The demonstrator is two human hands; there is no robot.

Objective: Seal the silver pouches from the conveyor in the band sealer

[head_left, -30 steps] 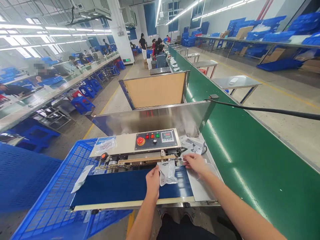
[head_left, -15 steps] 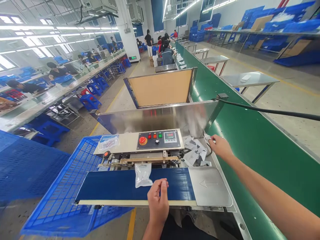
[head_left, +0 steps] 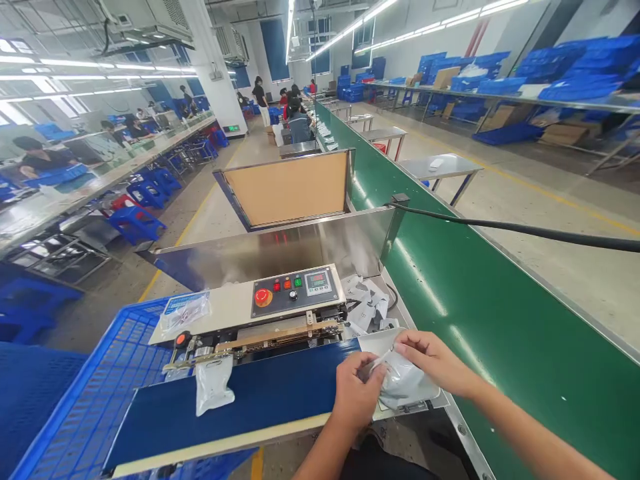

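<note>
A white plastic bag (head_left: 400,380) is held between my two hands above the metal plate at the right end of the sealing machine. My left hand (head_left: 356,393) pinches its upper left edge. On the bag's upper right edge, the fingers of my right hand (head_left: 433,360) are closed. What the bag contains I cannot make out. Another filled white bag (head_left: 214,385) lies on the blue conveyor belt (head_left: 280,387), its top edge at the sealing band (head_left: 270,335). Behind the belt is the control panel (head_left: 293,291) with a red stop button.
Torn white scraps (head_left: 367,303) lie behind the plate, beside the green conveyor (head_left: 480,313). A blue basket (head_left: 125,360) stands at the machine's left end. A flat clear packet (head_left: 186,313) rests on the housing. A black cable (head_left: 500,227) crosses the green conveyor.
My right hand has come back from the green conveyor's edge, and both hands now grip a white bag. The bag on the belt has moved left along the sealing band. The view has turned right.
</note>
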